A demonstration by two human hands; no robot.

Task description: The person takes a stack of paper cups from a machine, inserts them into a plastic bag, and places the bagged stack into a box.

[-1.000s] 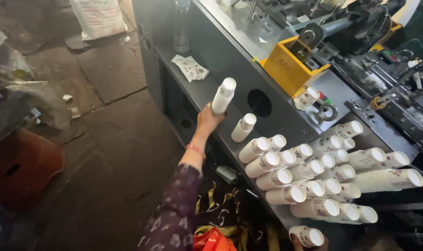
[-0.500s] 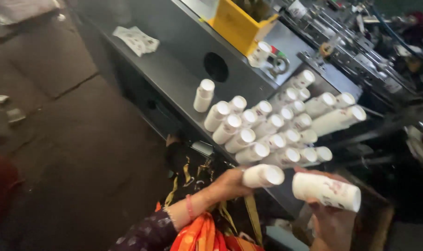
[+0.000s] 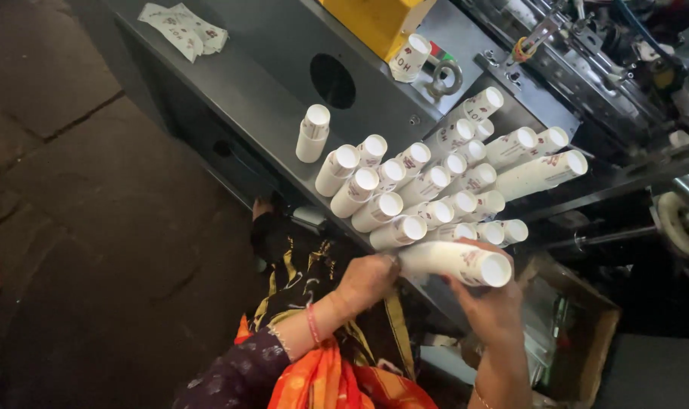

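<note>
Both my hands hold one long stack of white paper cups [image 3: 454, 262] lying sideways in front of me. My left hand [image 3: 365, 280] grips its closed end. My right hand [image 3: 488, 304] cradles it from below near the open end. Just beyond it, several more white cup stacks [image 3: 428, 185] lie side by side on the grey metal machine table [image 3: 246, 83]. One short stack [image 3: 312, 133] lies apart at their left.
A yellow box [image 3: 378, 23] and a single cup [image 3: 409, 57] sit farther back on the machine, beside a round hole [image 3: 332, 80]. Flat paper blanks [image 3: 184, 29] lie at the far left. A cardboard box [image 3: 579, 333] stands below right; machine parts fill the right side.
My left hand came back from placing a short stack at the far left. The two stacks my hands held half a second ago are now one long stack held by both.
</note>
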